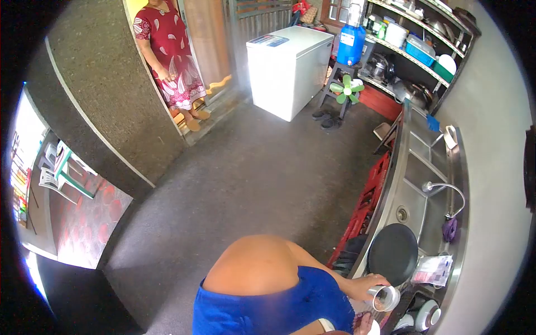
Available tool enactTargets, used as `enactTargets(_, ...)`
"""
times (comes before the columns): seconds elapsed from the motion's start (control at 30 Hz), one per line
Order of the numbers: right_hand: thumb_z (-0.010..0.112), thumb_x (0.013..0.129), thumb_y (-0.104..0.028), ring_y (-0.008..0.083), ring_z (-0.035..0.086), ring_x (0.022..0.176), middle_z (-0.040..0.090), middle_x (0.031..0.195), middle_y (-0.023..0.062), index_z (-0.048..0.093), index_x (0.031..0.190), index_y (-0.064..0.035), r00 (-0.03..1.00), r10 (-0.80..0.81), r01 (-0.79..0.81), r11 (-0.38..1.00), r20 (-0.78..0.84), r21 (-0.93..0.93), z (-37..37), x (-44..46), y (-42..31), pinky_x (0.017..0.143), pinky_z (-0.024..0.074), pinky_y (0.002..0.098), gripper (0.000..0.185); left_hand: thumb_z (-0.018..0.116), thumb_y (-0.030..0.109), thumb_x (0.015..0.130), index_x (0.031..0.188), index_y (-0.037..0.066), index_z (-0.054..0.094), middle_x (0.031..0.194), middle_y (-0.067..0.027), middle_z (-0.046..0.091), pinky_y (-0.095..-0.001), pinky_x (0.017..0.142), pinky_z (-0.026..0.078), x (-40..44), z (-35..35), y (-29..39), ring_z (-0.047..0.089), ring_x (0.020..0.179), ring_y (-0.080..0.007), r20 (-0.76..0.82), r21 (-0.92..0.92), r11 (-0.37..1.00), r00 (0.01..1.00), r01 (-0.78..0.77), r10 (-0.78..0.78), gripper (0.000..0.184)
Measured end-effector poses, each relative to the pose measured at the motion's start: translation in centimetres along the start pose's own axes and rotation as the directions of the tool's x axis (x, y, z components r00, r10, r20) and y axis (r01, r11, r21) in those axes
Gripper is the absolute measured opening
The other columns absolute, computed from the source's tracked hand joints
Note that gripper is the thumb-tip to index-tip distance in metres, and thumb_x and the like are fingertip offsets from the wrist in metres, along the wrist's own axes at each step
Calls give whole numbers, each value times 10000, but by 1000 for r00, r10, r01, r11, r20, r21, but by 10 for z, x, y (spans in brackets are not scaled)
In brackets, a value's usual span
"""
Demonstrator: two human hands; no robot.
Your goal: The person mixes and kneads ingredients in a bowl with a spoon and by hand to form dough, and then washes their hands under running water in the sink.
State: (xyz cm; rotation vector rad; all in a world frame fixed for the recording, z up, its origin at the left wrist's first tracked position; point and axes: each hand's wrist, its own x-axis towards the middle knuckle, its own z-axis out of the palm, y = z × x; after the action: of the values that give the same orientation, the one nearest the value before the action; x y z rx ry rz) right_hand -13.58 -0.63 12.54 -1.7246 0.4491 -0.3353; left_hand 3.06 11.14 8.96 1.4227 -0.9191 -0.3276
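At the lower right, my left hand [369, 286] is closed around a clear cup [385, 298]. The cup tilts, and some reddish-brown contents show inside it. Just below, at the bottom edge of the view, part of my right hand [364, 324] appears beside a white rounded item [374, 329]. Most of that hand is cut off, so its grip is hidden. A dark round pan or lid [393, 254] lies on the steel counter beyond the cup. White bowls [427, 315] stand to the right of my hands.
The steel sink [410, 190] has a curved faucet [451, 192] and a plastic packet [432, 270] nearby. Red crates [368, 195] sit under the counter. Farther off are a white chest freezer [287, 75], a blue water jug [351, 44], shelves [416, 47] and a person in a doorway [170, 61].
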Motion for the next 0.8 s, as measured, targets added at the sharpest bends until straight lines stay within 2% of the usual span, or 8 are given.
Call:
enactTargets(0.2,542,965,-260,237,580,978,585,1188,153,537,1266,-27,988,-149,151,985,29,-78,0,-16,1,807,499,345,380,703,76,705,1220,45,532,1267,-190,483,-448,1049,323,-15,7,6,428,1225,-375,-57,12,998,997,-60,61,543)
enactTargets(0.3,543,965,-257,235,579,989,582,1198,154,534,1269,-24,974,-221,224,971,50,-80,-2,-23,-3,822,500,344,383,676,47,694,1209,51,546,1278,-190,479,-454,1055,319,-25,5,12,422,1232,-373,-54,45,997,997,-57,60,531)
enactTargets(0.37,566,947,-220,238,578,991,590,1167,159,545,1251,-4,999,31,-28,992,-22,120,5,-26,-24,845,492,350,373,670,42,690,1197,56,558,1275,-192,483,-455,1057,317,-34,4,14,419,1234,-374,-70,64,997,996,-42,47,520)
enactTargets(0.4,589,930,-183,240,578,992,599,1137,164,555,1233,15,957,287,-257,911,-47,323,8,-28,-31,869,484,356,363,664,37,685,1185,60,569,1271,-193,487,-456,1060,316,-38,3,15,415,1237,-375,-83,81,996,996,-33,40,509)
enactTargets(0.43,606,930,-201,229,580,984,613,1090,141,577,1195,34,980,194,-172,928,-36,330,9,-33,-23,857,486,344,356,664,37,685,1185,60,569,1271,-193,487,-456,1060,316,-41,3,14,415,1237,-375,-78,83,996,996,-31,37,509)
enactTargets(0.47,606,930,-201,229,580,984,613,1090,141,577,1195,34,980,196,-172,927,-40,333,12,-34,-21,857,486,344,356,664,55,690,1191,67,564,1283,-204,483,-468,1071,302,-43,2,12,400,1258,-378,-49,95,995,998,-39,44,511)
enactTargets(0.57,599,944,-262,214,580,970,616,1092,121,568,1212,19,936,350,-324,899,-37,295,20,-34,-21,850,478,320,390,666,77,695,1179,72,572,1288,-213,484,-479,1081,290,-46,2,18,384,1281,-381,-7,83,996,999,-34,34,493)
enactTargets(0.8,626,923,-339,225,532,1087,585,1181,141,540,1271,8,937,349,-324,881,-11,344,41,-31,-13,944,431,378,499,663,59,702,1140,66,594,1269,-200,500,-475,1079,294,-55,-15,16,395,1273,-369,-28,111,991,996,-80,83,443)
